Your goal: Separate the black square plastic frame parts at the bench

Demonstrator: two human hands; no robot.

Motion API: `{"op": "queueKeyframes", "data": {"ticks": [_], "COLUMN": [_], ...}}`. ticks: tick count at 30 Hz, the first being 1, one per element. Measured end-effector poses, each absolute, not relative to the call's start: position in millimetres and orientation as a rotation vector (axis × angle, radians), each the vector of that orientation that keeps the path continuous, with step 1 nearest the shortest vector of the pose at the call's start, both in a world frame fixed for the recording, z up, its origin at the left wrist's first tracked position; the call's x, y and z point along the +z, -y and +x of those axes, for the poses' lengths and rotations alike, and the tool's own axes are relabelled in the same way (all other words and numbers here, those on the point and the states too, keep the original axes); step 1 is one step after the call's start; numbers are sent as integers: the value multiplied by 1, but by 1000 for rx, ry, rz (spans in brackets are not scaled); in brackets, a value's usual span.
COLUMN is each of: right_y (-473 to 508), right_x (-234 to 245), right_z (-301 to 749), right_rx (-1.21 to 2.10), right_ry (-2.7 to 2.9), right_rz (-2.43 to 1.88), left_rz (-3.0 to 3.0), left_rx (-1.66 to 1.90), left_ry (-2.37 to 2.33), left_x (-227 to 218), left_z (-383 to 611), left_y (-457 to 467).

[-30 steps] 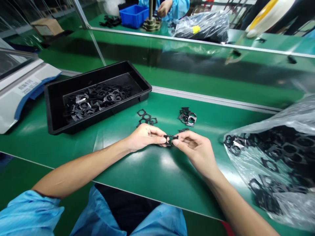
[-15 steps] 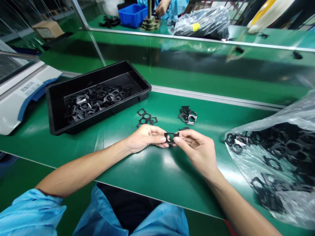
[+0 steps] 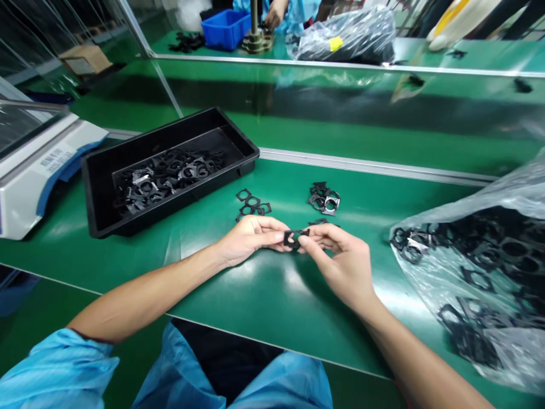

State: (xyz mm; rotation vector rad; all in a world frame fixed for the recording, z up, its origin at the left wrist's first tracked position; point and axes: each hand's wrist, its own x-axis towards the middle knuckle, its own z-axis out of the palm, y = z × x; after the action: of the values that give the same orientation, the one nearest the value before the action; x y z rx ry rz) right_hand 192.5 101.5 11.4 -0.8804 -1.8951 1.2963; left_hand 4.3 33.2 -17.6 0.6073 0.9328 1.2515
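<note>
Between my two hands is a small black plastic frame (image 3: 290, 239) with a round hole, held just above the green table (image 3: 238, 301). My left hand (image 3: 251, 237) pinches its left side with thumb and fingers. On its right side my right hand (image 3: 340, 250) is closed, thumb in front and fingers behind. Several like frames (image 3: 252, 202) lie flat beyond my left hand. A small heap of black frames (image 3: 324, 199) sits past my right hand, and another piece (image 3: 323, 221) shows partly behind its fingers.
A black tray (image 3: 170, 209) holding many frames stands at the left, beside a white and blue machine (image 3: 55, 162). To the right lies a clear plastic bag (image 3: 430, 284) of black frames. Behind a green divider are a blue bin (image 3: 225, 29) and another person's hand (image 3: 276, 14).
The black frame has tilted slightly between my fingers, and my right thumb has shifted a little across it. Both hands stay in about the same place.
</note>
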Motion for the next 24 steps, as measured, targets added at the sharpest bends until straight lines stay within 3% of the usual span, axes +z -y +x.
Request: {"op": "queueKeyframes", "data": {"ticks": [9, 24], "right_y": [-106, -108], "right_x": [10, 8], "right_z": [189, 190], "right_rx": [1487, 1430], "right_ry": [1798, 1850], "right_rz": [-994, -964], "left_rz": [828, 853], "left_rx": [1321, 1323], "left_ry": [-1132, -1207], "left_x": [-16, -17], "left_z": [4, 3], "left_y": [-35, -35]}}
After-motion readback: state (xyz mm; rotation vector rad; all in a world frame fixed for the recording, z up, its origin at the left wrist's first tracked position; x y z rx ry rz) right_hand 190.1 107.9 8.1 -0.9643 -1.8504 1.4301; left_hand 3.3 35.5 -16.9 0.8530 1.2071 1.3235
